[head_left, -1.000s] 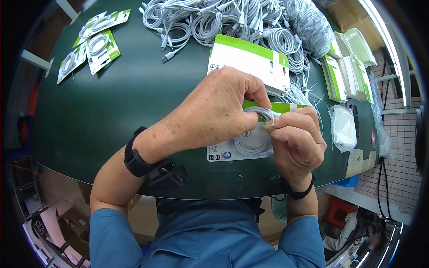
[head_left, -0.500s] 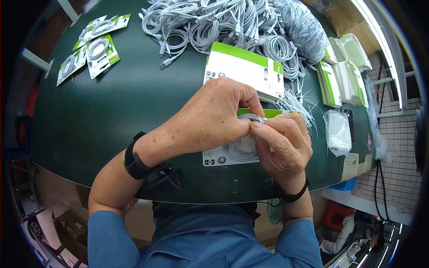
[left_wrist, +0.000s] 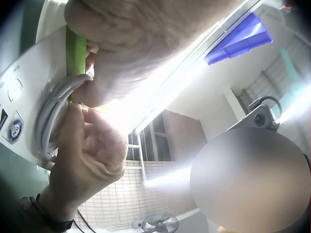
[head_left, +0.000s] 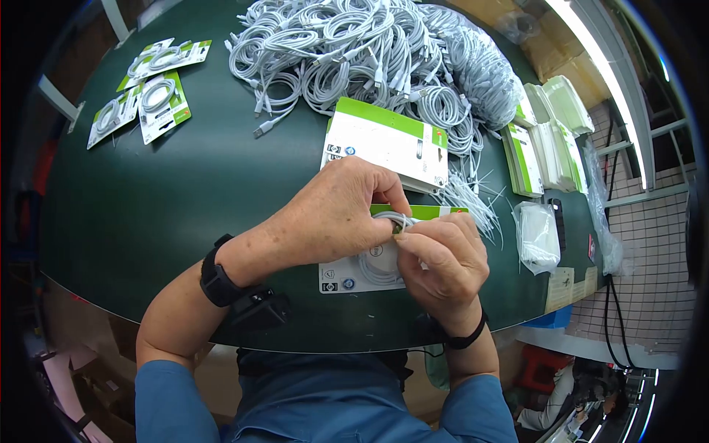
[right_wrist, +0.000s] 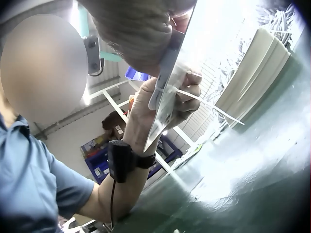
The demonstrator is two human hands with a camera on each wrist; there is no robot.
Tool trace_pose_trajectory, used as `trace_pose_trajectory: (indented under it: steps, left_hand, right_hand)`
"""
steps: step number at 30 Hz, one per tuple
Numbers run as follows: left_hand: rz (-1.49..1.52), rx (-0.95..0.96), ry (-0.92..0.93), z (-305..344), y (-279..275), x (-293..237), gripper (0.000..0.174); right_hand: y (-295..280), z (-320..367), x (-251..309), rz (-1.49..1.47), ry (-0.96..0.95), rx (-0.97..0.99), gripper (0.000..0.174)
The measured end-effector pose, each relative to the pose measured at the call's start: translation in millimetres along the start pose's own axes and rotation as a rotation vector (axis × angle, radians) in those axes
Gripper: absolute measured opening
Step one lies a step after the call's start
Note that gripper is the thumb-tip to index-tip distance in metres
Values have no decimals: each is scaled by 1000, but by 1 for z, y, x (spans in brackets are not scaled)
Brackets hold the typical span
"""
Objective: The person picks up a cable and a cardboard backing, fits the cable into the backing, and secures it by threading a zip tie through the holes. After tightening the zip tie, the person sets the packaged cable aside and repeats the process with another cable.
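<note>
A backing card (head_left: 330, 277), white with a green top band, is held up between both hands, with a coiled white USB cable (head_left: 377, 275) lying against its front. My left hand (head_left: 325, 218) grips the coil and card near the green band, its fingers partly behind the card in the right wrist view. A thin white cable tie (right_wrist: 211, 104) passes round the cable and through the card, its tail sticking out behind. With thumb and forefinger my right hand (head_left: 447, 262) pinches the tie at the coil's upper edge. The fingertips hide most of the tie's front loop.
Beyond the hands lies a stack of cards (head_left: 384, 144). A big heap of coiled cables (head_left: 347, 52) fills the back, with loose cable ties (head_left: 470, 199) at right. Finished cards with cables (head_left: 164, 107) lie far left; more card stacks (head_left: 523, 159) and a plastic bag (head_left: 537, 236) stand right.
The whole table scene has shifted down and left in the head view. Both hands keep hold at the coil's top, and the right fingertips have closed in nearer the left thumb.
</note>
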State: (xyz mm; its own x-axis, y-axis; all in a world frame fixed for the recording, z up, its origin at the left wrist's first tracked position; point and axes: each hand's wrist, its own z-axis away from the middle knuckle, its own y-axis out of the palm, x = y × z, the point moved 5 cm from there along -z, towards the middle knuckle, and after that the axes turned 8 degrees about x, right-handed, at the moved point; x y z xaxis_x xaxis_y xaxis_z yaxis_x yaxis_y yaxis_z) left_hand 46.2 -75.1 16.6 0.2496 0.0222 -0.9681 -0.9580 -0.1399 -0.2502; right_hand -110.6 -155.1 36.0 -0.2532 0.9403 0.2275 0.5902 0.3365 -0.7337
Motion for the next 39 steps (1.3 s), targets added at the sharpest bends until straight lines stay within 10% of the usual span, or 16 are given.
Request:
trace_pose_trajectory:
  steps: [12,18,24,29,34,39]
  left_hand:
    - [40,31,5,1,-3,-7,21]
    - [110,25,60,7,-12,-25,23]
    - [63,33,1,12,-6,-29,27]
    - [32,15,64,12,-3,-31,27]
    - [-68,29,94,11,0,-37,26]
    - [-124,55,126,12,4,-41,27]
  right_hand:
    - [-17,-10,-3,42,-55,24,26]
    - [-53,23,-75,-529,720,-462,19]
    - [7,23,-61,-1006,446,110,50]
    - [28,52,-50,-1735,828,121,67]
    - [23,36,-67,-1129,668,403,53]
    - [8,18,-58,-578,196,292,33]
